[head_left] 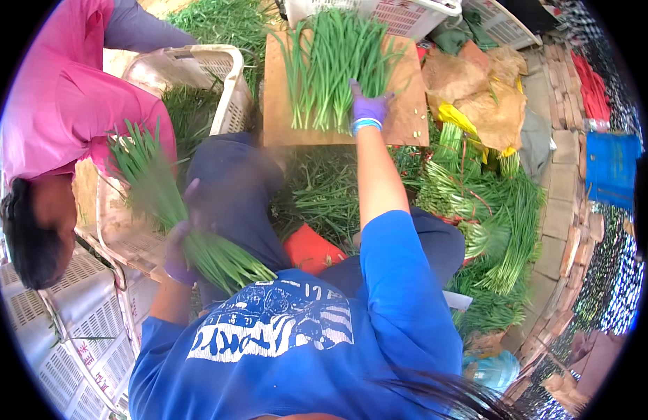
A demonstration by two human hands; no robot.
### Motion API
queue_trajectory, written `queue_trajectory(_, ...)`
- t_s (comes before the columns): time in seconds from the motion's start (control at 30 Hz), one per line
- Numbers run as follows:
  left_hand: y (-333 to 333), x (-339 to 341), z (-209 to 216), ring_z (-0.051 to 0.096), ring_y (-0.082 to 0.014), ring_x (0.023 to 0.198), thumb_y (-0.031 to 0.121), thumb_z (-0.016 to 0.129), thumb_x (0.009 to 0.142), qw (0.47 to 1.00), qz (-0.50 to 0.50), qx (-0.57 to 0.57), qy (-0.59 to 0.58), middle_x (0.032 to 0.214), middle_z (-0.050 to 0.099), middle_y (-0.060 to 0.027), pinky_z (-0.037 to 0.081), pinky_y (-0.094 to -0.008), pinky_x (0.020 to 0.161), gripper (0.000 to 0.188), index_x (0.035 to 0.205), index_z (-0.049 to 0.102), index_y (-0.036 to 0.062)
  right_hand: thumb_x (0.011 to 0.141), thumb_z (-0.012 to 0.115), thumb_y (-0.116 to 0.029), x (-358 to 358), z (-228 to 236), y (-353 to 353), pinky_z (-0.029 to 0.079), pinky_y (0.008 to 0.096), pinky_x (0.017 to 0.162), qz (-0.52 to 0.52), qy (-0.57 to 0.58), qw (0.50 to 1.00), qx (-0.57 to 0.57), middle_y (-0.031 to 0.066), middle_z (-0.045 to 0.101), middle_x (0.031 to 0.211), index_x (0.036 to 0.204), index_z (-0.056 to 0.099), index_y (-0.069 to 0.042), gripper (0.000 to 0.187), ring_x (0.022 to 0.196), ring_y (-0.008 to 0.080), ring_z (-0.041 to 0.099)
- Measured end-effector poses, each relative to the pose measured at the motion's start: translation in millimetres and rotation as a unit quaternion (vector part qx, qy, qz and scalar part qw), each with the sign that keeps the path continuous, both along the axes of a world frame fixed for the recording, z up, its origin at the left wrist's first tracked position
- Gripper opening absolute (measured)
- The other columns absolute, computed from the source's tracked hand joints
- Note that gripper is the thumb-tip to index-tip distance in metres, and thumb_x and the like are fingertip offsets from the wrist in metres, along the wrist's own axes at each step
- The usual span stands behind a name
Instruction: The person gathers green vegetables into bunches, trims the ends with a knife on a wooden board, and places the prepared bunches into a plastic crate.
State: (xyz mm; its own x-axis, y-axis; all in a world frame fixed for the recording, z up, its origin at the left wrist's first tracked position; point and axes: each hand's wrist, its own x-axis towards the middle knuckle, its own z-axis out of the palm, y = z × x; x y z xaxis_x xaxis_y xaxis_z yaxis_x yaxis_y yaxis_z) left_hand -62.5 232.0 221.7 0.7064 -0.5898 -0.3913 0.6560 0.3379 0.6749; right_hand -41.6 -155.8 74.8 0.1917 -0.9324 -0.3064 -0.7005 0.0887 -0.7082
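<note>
My left hand (178, 255), in a purple glove and blurred, is closed round a bunch of garlic chives (215, 253) beside my left thigh. The bunch slants from upper left to lower right. Ahead, a brown board (276, 105) bears a spread layer of garlic chives (338, 66), pale stem ends toward me. My right hand (370, 108), also gloved in purple, rests at the layer's right near edge with thumb and a finger apart. Nothing shows gripped in it; part of its fingers is hidden.
Tied bundles of garlic chives (488, 217) lie at the right near a brick edge (556, 196). A person in pink (79, 105) bends at the left beside a white basket (233, 91). White crates (79, 336) stand lower left. Loose greens (324, 192) cover the ground below the board.
</note>
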Motion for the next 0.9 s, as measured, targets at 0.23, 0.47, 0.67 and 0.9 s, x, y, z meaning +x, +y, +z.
queue_trajectory(0.23, -3.3, 15.1, -0.1, 0.045, -0.0100, 0.068, 0.011, 0.057, 0.073, 0.998, -0.004, -0.008, 0.055, 0.071, 0.041, 0.0000, 0.040, -0.0344, 0.079, 0.082, 0.136, 0.005, 0.0062, 0.055, 0.063, -0.065, 57.0, 16.7, 68.0, 0.014, 0.0604, 0.097, 0.135, 0.253, 0.956, -0.067, 0.0315, 0.000, 0.136, 0.135, -0.005, -0.006, 0.121, 0.123, 0.0506, 0.009)
queue_trajectory(0.47, 2.9, 22.5, -4.1, 0.045, -0.0104, 0.065, 0.012, 0.060, 0.073, 0.997, -0.020, -0.036, 0.058, 0.069, 0.042, 0.0000, 0.040, -0.0349, 0.079, 0.086, 0.136, 0.002, 0.0064, 0.053, 0.066, -0.063, 63.5, 7.6, 85.5, 0.006, 0.0638, 0.095, 0.181, 0.271, 0.936, -0.135, 0.0319, -0.001, 0.136, 0.135, -0.006, -0.007, 0.122, 0.123, 0.0528, 0.005)
queue_trajectory(0.67, 4.4, 21.8, -9.0, 0.045, -0.0102, 0.064, 0.013, 0.061, 0.073, 0.996, -0.001, -0.056, 0.072, 0.068, 0.041, 0.0005, 0.040, -0.0343, 0.077, 0.087, 0.136, 0.002, 0.0066, 0.055, 0.066, -0.062, 65.8, 4.1, 88.7, 0.007, 0.0660, 0.093, 0.207, 0.288, 0.922, -0.153, 0.0310, 0.000, 0.136, 0.136, -0.003, -0.008, 0.120, 0.122, 0.0536, 0.004)
queue_trajectory(0.9, 6.2, 18.3, -13.3, 0.045, -0.0094, 0.066, 0.013, 0.059, 0.073, 0.993, -0.012, -0.093, 0.065, 0.072, 0.040, 0.0001, 0.040, -0.0339, 0.077, 0.084, 0.136, 0.004, 0.0065, 0.060, 0.071, -0.043, 25.4, 7.9, 56.5, 0.039, 0.0440, 0.084, 0.170, 0.252, 0.939, -0.162, 0.0286, 0.017, 0.133, 0.136, 0.001, -0.009, 0.109, 0.108, 0.0364, 0.041)
